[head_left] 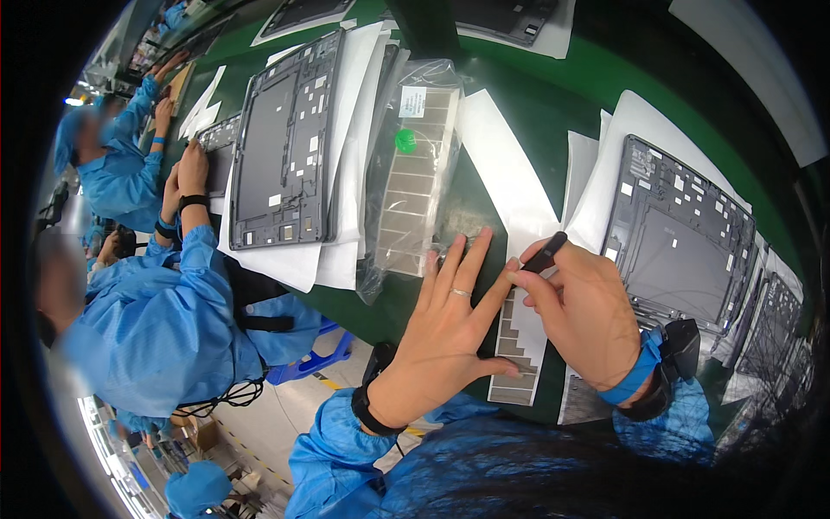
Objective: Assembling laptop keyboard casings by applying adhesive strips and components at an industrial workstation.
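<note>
Fingers spread, my left hand (441, 342) lies palm down over the table, a ring on one finger. Its thumb rests on a narrow strip sheet (516, 385) of grey pieces laid in steps on white backing. The left index fingertip meets the fingertips of my right hand (588, 303) above this sheet. Pinched in the right hand is a short black pen-shaped tool (545, 252); its lower end is hidden by the fingers. Whether a small piece sits between the fingertips cannot be seen. Beside my right hand lies a dark tablet-like housing (683, 246) with small white patches.
A clear plastic bag (415, 182) with grey strips lies beyond my left hand. Left of it, another dark housing (281, 147) rests on white sheets (346, 164). A white paper strip (506, 160) lies ahead on the green table (553, 78). Co-workers in blue gowns (173, 320) sit at left.
</note>
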